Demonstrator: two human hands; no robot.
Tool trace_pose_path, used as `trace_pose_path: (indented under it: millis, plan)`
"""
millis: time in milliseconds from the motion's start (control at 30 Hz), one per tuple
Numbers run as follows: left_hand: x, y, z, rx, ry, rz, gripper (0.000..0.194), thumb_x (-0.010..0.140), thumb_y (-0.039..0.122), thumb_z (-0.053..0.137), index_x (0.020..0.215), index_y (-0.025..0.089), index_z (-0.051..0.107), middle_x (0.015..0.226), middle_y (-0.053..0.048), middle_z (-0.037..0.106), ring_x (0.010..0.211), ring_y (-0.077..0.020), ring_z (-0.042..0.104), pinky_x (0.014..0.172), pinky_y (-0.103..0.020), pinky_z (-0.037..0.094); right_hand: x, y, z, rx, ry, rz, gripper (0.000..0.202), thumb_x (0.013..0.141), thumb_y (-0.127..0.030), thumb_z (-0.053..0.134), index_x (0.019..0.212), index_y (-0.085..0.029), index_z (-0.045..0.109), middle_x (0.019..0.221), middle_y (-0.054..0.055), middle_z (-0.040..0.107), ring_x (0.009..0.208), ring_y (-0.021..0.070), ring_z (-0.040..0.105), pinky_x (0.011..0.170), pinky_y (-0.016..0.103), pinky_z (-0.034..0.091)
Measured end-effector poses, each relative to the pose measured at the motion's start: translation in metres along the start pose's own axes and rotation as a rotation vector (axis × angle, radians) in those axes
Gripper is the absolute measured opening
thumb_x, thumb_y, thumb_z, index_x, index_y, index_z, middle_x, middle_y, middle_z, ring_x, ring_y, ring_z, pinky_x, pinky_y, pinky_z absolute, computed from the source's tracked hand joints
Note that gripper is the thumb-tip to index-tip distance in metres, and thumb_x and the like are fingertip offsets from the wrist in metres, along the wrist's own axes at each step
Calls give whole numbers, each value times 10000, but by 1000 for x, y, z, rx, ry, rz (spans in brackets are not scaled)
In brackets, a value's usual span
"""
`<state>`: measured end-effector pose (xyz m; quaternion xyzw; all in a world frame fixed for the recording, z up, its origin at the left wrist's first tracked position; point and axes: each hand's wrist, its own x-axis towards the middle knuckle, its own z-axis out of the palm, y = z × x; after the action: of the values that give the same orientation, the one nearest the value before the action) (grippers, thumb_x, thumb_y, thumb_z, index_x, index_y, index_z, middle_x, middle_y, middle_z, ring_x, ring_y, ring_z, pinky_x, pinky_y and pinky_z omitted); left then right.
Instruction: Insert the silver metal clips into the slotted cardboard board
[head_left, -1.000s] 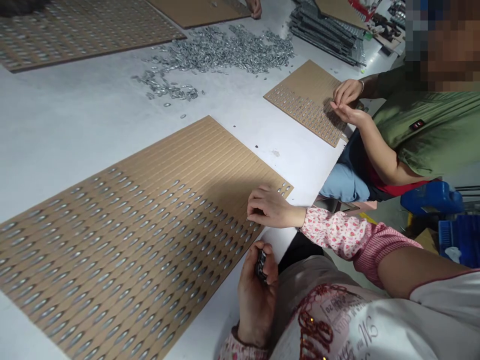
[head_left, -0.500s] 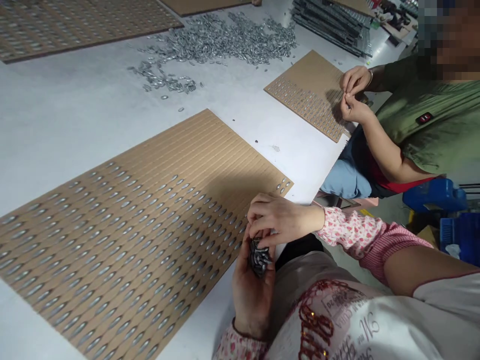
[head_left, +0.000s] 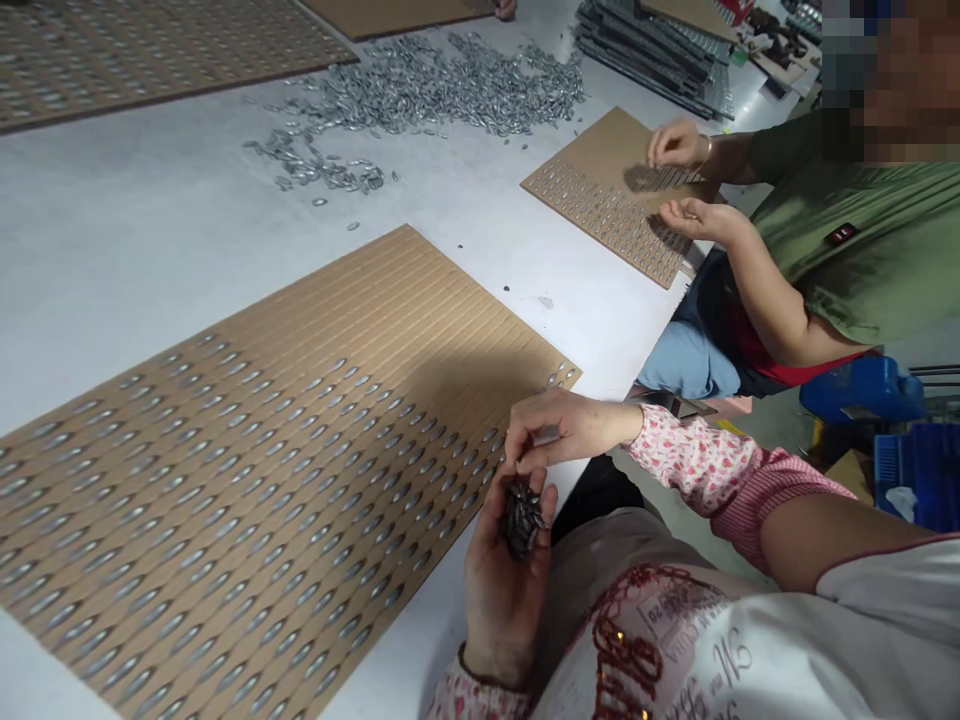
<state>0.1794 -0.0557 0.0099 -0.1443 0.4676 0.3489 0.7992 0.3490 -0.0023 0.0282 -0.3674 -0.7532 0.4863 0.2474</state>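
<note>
My left hand is cupped palm up around a heap of small spindle-shaped metal pieces. Just above it, my right hand has thumb and fingers pinched together near the left fingertips; whatever is between them is too small to make out. Beside both hands lies a brown grooved board. Rows of the same silvery pieces sit in its grooves over the near and left parts, with a few more at its right corner. Toward the far edge the grooves are bare.
A large pile of loose metal pieces spreads over the white table. Across from me, a co-worker in green has both hands over a smaller board. More filled boards, stacked dark strips and blue crates surround the place.
My right hand has lifted off the heap in my left palm and drawn its fingertips into a pinch. The co-worker's hands have moved apart. The whole view has shifted slightly.
</note>
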Motion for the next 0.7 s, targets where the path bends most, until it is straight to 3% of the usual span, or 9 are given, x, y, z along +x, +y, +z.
trace_pose_path:
  millis: [67,133,233,300,400,467,600,700]
  plan:
    - [1,-1,-1,-1,4,-19,245,916,118,426,884,133,668,901,-76,684,767,-145,661,671,-257,569,1,0,2,-13,-15,-27,140,856,-264,606,927,-149,642,858,35,671,793,100,604,750,214,462]
    - [1,-2,-4,14,-94,-67,193,910,147,468,908,123,659,801,-55,647,604,-88,602,542,-176,522,2,3,1,-41,105,47,164,849,-290,613,935,-151,629,847,25,667,760,98,600,710,210,462]
    - [-1,-3,-11,-2,-271,-150,114,881,192,551,882,123,642,650,18,526,407,-15,385,363,-106,352,3,14,-7,-174,277,168,174,857,-316,597,877,-145,620,818,16,661,706,98,578,673,218,447]
    - [-1,-3,-15,-33,-260,-173,103,870,196,565,839,127,634,638,25,498,415,-18,380,369,-112,352,3,24,-12,-279,243,151,168,883,-295,560,848,-149,635,825,23,670,742,110,577,716,235,440]
    - [-2,-3,-16,-18,-107,-152,137,881,172,524,916,141,652,821,-49,605,658,-93,585,561,-176,505,5,35,-13,-364,167,90,172,911,-253,515,869,-152,648,861,41,687,808,129,583,778,257,429]
    - [-2,-4,-16,19,-63,-134,185,884,149,507,999,141,652,931,-80,627,771,-128,614,622,-211,530,7,41,-10,-410,150,66,174,919,-242,502,873,-152,644,870,48,693,824,137,579,802,270,420]
    - [-3,-6,-16,37,-177,-146,140,887,149,523,950,112,643,778,-30,575,551,-59,498,472,-157,454,14,46,-5,-489,98,44,166,916,-246,510,854,-156,634,846,47,684,824,150,550,805,280,404]
    - [-1,-8,-17,7,-210,-171,151,901,138,485,865,105,629,706,-12,538,493,-48,449,429,-151,425,18,48,-8,-513,34,8,179,923,-243,496,838,-159,629,849,51,669,844,155,525,822,281,392]
